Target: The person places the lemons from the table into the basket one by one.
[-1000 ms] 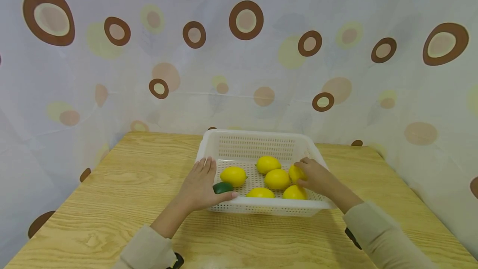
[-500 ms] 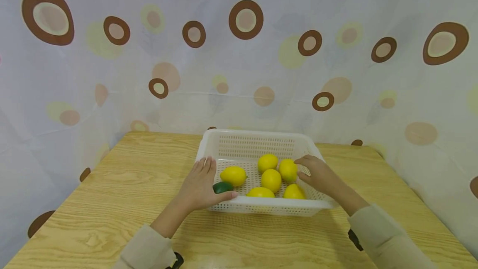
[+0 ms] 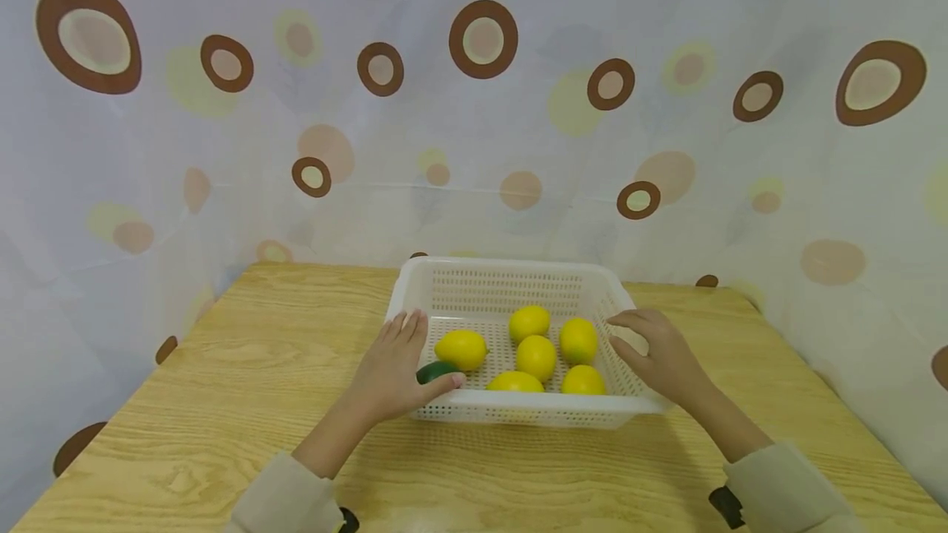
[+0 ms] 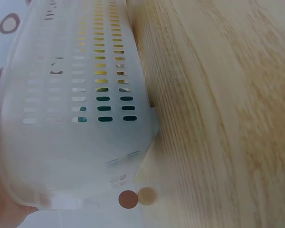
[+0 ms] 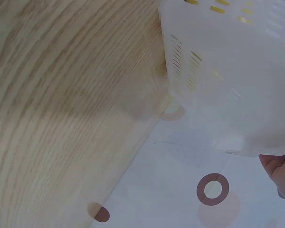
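Note:
A white perforated plastic basket (image 3: 518,411) holds several yellow lemons (image 3: 536,359) and a dark green rounded item (image 3: 437,372). Over the basket's left front corner lies my left hand (image 3: 392,377), fingers straight at the left rim and thumb along the front rim. That thumb partly covers the green item. My right hand (image 3: 659,356) is over the right rim, fingers apart and loosely bent, with nothing in them. Closest to its fingertips is the rightmost lemon (image 3: 578,341). The right wrist view catches part of the right hand (image 5: 280,173) beside the basket wall (image 5: 237,90).
The basket stands on a light wooden table (image 3: 244,401) near its back edge. A pale curtain (image 3: 474,130) with brown and beige round prints hangs behind and along both sides. Dark bands show at both sleeves.
My right hand has let go of the right lemon and drawn back rightward to the rim. The lemons on the right have shifted and turned slightly. My left hand stays on the corner.

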The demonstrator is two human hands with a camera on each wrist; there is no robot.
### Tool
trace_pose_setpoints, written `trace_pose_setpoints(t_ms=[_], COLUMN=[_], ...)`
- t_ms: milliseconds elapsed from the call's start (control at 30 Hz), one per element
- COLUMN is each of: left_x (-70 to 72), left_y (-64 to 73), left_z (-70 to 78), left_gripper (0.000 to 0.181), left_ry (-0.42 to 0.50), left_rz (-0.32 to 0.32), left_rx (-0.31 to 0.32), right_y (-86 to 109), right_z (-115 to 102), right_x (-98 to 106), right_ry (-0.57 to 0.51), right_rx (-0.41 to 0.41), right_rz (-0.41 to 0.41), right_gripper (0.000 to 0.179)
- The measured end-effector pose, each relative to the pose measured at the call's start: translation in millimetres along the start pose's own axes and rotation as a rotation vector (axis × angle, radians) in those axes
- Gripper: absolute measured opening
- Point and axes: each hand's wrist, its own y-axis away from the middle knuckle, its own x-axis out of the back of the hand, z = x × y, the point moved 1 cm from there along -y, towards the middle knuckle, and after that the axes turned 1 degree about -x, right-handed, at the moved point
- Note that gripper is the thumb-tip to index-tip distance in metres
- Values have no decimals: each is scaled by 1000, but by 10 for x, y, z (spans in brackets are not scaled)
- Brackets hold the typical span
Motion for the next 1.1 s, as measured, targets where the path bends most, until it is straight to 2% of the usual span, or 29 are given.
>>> trace_pose_setpoints(t_ms=[100,267,333,433,600,800,1100], left_x=[-26,-75,-88,-100,-105,-91,111], left_y=[26,82,105,141,223,304,333], left_z=[-28,-94,-117,-146,-192,-297,-491], left_gripper=[87,74,71,70,75,74,62], left_ry=[31,56,63,75,84,58,-6], left_rz=[93,307,355,381,377,377,510], left_rx=[-20,-75,-94,-117,-151,-153,-182], right_y=[55,127,153,194,259,336,457], right_z=[-10,-25,-27,-27,-18,17,169], right_x=[7,-21,-23,-10,27,100,174], right_ry=[-30,-62,-72,-96,-125,-130,-157], right_rx=[-51,-96,-106,-131,-164,-203,-268], right_rz=[-22,-38,-26,-4,13,0,-6], right_gripper=[25,29,30,31,32,34,40])
